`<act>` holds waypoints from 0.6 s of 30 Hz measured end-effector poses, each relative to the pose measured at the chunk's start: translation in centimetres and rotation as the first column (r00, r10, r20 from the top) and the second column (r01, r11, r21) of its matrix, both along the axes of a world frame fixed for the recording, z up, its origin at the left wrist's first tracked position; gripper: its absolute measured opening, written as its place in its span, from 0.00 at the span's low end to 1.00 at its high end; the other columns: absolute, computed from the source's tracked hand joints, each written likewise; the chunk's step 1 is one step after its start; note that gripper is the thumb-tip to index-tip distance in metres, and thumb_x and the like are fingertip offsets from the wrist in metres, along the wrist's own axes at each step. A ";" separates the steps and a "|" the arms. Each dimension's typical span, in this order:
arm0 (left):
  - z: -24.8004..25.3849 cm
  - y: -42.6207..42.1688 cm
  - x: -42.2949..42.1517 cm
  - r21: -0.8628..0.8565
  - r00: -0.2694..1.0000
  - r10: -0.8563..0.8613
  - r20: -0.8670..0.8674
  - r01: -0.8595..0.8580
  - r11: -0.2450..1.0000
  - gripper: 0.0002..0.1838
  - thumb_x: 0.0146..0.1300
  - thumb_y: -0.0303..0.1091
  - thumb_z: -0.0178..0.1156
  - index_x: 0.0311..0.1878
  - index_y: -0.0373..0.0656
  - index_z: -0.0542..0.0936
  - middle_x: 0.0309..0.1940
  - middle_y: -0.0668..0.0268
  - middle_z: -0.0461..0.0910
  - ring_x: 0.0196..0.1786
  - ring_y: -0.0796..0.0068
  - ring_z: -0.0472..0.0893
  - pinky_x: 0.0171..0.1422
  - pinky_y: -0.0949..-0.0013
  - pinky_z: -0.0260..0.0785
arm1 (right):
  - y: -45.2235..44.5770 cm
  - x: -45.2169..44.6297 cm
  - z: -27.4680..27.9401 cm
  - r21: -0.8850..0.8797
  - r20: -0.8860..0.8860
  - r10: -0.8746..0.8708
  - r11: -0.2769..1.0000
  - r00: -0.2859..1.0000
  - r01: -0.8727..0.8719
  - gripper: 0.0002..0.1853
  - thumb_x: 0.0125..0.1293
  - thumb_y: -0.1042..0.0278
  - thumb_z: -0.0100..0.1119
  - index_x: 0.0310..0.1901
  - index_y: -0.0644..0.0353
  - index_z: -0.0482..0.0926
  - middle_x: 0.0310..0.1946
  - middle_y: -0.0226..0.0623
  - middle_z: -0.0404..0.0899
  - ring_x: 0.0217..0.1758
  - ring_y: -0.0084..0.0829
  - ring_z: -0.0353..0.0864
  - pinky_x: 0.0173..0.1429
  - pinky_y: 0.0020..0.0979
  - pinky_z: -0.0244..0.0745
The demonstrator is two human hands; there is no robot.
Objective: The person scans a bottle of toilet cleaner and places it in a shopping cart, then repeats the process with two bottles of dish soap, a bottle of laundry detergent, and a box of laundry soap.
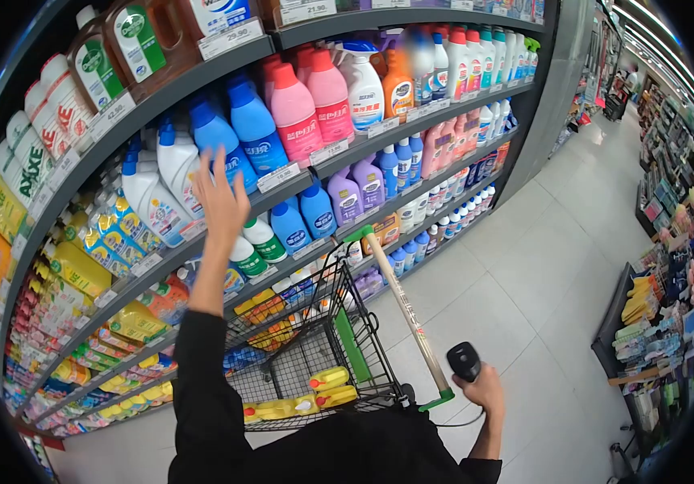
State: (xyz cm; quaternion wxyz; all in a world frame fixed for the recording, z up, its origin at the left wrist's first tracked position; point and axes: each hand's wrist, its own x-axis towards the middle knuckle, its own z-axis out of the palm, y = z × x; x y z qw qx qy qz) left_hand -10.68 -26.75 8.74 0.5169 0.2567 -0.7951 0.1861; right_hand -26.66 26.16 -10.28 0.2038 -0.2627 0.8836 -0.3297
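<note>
My left hand (222,194) is raised in front of the shelf with its fingers spread, holding nothing. Nearest to it stands a blue bottle (211,127), partly covered by my fingertips; another blue bottle (256,121) is just to the right. White bottles with blue caps (177,165) stand to the hand's left. Lower right, my right hand (484,387) is wrapped round a black handheld scanner (464,360), with a thin cord below it. This hand is beside the green end of the shopping cart's handle (403,298).
The wire shopping cart (339,274) stands between me and the shelves, with several yellow bottles (302,405) inside. Pink bottles (294,113) and a white spray bottle (361,85) line the upper shelf. Tiled floor (516,298) runs along the aisle, with racks of goods (661,323) at right.
</note>
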 end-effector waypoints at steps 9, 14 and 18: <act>-28.6 13.8 17.8 0.631 0.864 0.025 0.503 -0.387 0.672 0.26 0.55 0.34 0.65 0.59 0.46 0.74 0.70 0.49 0.57 0.70 0.46 0.58 0.69 0.40 0.49 | -5.6 3.6 -3.9 -0.176 -0.139 -0.048 0.984 0.989 0.023 0.19 0.43 0.84 0.56 0.42 0.66 0.79 0.33 0.58 0.80 0.41 0.60 0.79 0.45 0.48 0.75; -37.3 20.0 32.9 0.635 0.544 0.430 0.721 -0.767 -0.094 0.35 0.56 0.39 0.64 0.68 0.48 0.64 0.75 0.42 0.39 0.77 0.41 0.42 0.72 0.32 0.40 | -8.1 2.5 -5.1 -0.125 -0.257 -0.010 0.992 0.966 -0.023 0.22 0.48 0.76 0.67 0.48 0.67 0.78 0.33 0.59 0.81 0.39 0.61 0.80 0.42 0.48 0.75; -38.5 23.7 39.7 0.615 0.486 0.406 0.774 -0.730 -0.298 0.23 0.59 0.40 0.60 0.57 0.45 0.76 0.66 0.46 0.64 0.72 0.43 0.57 0.74 0.41 0.47 | -11.1 1.7 -5.1 -0.205 -0.184 -0.016 0.978 0.983 -0.023 0.26 0.47 0.67 0.77 0.46 0.68 0.77 0.31 0.48 0.83 0.33 0.44 0.83 0.42 0.41 0.77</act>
